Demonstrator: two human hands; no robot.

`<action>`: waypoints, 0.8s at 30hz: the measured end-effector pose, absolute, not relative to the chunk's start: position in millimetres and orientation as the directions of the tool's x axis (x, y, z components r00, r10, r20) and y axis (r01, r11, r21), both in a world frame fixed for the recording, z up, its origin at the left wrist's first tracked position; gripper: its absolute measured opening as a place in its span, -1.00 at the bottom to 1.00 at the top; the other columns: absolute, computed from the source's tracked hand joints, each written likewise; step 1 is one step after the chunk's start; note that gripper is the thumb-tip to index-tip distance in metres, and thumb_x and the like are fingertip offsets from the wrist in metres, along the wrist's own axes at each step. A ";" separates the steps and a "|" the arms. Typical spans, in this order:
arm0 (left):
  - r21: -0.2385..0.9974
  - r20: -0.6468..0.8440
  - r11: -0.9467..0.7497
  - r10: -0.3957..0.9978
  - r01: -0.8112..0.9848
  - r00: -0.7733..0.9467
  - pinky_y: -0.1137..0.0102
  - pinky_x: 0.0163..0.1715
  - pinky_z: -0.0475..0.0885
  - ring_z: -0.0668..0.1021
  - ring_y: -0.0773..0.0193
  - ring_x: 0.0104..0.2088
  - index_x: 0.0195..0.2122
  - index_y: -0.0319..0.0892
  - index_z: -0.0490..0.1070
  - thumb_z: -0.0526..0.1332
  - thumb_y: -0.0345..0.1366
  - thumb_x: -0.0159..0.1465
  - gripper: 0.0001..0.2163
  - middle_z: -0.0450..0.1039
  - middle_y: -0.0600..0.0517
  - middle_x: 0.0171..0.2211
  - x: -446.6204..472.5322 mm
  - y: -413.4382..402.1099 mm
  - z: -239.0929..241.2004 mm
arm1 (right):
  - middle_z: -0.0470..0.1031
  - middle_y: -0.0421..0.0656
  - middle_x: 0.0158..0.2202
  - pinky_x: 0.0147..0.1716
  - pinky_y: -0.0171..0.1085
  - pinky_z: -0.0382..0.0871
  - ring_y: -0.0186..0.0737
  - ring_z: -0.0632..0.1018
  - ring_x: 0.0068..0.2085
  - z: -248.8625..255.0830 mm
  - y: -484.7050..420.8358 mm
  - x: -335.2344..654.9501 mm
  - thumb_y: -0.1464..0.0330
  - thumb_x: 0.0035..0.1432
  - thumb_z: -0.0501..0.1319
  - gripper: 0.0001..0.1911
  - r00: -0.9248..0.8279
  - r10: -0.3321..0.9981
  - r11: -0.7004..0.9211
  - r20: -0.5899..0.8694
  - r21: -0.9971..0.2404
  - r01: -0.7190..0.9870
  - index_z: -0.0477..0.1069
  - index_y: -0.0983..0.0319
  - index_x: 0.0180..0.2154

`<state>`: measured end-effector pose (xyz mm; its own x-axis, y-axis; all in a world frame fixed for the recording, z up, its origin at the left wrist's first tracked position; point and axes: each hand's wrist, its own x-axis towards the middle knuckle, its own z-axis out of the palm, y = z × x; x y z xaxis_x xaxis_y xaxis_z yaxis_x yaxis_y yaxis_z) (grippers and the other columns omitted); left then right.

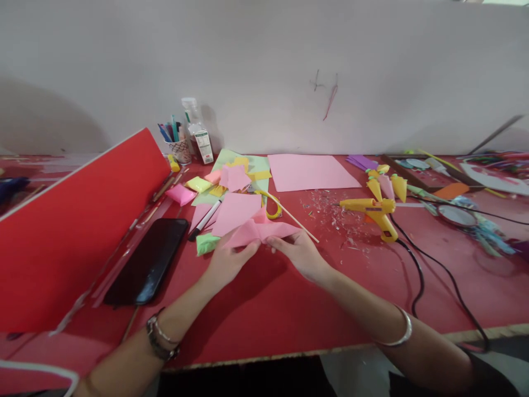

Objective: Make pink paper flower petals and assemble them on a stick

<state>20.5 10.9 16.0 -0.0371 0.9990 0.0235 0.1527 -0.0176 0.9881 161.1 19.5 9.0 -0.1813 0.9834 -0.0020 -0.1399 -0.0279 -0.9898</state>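
Between my two hands is a folded piece of pink paper (264, 229), held above the red table (256, 309). My left hand (233, 259) pinches its near edge from the left, thumb on top. Close beside it, my right hand (295, 251) pinches the same paper, its thumb near the other thumb. Both hands' undersides and some fingers are hidden. Behind the paper lie pink paper squares (237, 212), yellow-handled scissors (275, 207) and a thin wooden stick (295, 218). A green packet (206, 243) and a black-and-white marker (205, 220) are left of my left hand.
A yellow glue gun (372, 209) with a black cord lies right, near yellow and pink paper cones (386, 184). A black phone (146, 262) and a leaning red board (82, 231) are left. A pen cup (179, 150) and clear bottle (199, 135) stand by the wall.
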 end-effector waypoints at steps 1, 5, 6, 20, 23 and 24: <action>0.989 0.032 -0.021 0.997 0.144 -0.075 0.46 -0.49 0.37 0.45 0.27 -0.48 -0.56 -0.17 0.40 0.21 -0.35 -0.09 -0.96 0.43 0.07 -0.57 20.6 10.1 14.8 | 0.36 -0.32 -0.67 -0.50 -0.37 0.24 -0.45 0.34 -0.58 8.6 19.2 161.0 0.41 -0.19 0.26 -0.94 -0.193 0.981 -0.027 0.000 -0.991 -0.134 0.41 0.25 -0.62; 0.989 0.120 -0.114 0.990 0.090 -0.072 0.51 -0.52 0.38 0.43 0.37 -0.56 -0.53 -0.15 0.35 0.20 -0.32 -0.02 -0.96 0.36 0.13 -0.61 19.6 11.3 9.8 | 0.35 -0.32 -0.68 -0.49 -0.38 0.22 -0.47 0.34 -0.58 3.5 19.3 159.5 0.37 -0.15 0.25 -0.86 -0.179 0.984 -0.036 -0.007 -0.987 -0.158 0.38 0.26 -0.65; 0.990 0.127 -0.125 0.991 0.059 -0.039 0.52 -0.52 0.39 0.42 0.38 -0.58 -0.53 -0.16 0.34 0.19 -0.30 0.00 -0.94 0.36 0.13 -0.62 19.2 12.7 8.1 | 0.36 -0.31 -0.68 -0.49 -0.39 0.22 -0.47 0.34 -0.58 2.4 19.7 159.1 0.35 -0.16 0.25 -0.84 -0.168 0.985 -0.059 -0.027 -0.980 -0.189 0.37 0.27 -0.66; 0.978 0.162 -0.157 0.986 0.134 -0.026 0.54 -0.57 0.30 0.35 0.41 -0.60 -0.64 -0.20 0.32 0.18 -0.31 0.01 -0.86 0.27 0.14 -0.68 15.5 17.0 8.4 | 0.36 -0.31 -0.66 -0.52 -0.38 0.27 -0.48 0.36 -0.60 3.1 23.4 161.3 0.31 -0.23 0.28 -0.82 -0.049 0.996 -0.087 -0.077 -0.964 -0.253 0.33 0.26 -0.59; 0.978 0.177 -0.178 0.984 0.104 0.025 0.52 -0.53 0.33 0.39 0.38 -0.55 -0.63 -0.19 0.34 0.18 -0.34 -0.03 -0.91 0.33 0.13 -0.64 15.7 17.9 7.9 | 0.34 -0.32 -0.66 -0.53 -0.38 0.25 -0.46 0.35 -0.58 1.9 21.9 160.8 0.34 -0.18 0.24 -0.87 -0.072 0.997 -0.024 -0.013 -0.986 -0.164 0.31 0.24 -0.58; 0.982 0.169 -0.172 0.985 0.078 0.041 0.50 -0.51 0.34 0.41 0.36 -0.54 -0.63 -0.19 0.34 0.19 -0.34 -0.04 -0.92 0.35 0.11 -0.63 16.1 18.6 7.0 | 0.35 -0.32 -0.64 -0.53 -0.38 0.25 -0.45 0.35 -0.58 1.9 21.4 160.6 0.35 -0.17 0.24 -0.88 -0.086 0.996 -0.009 0.003 -0.989 -0.147 0.32 0.24 -0.55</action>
<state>16.1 18.6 7.0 0.0412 0.9847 0.1695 0.0785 -0.1723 0.9819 160.6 21.4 1.9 -0.0856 0.9963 0.0033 -0.1467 -0.0094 -0.9891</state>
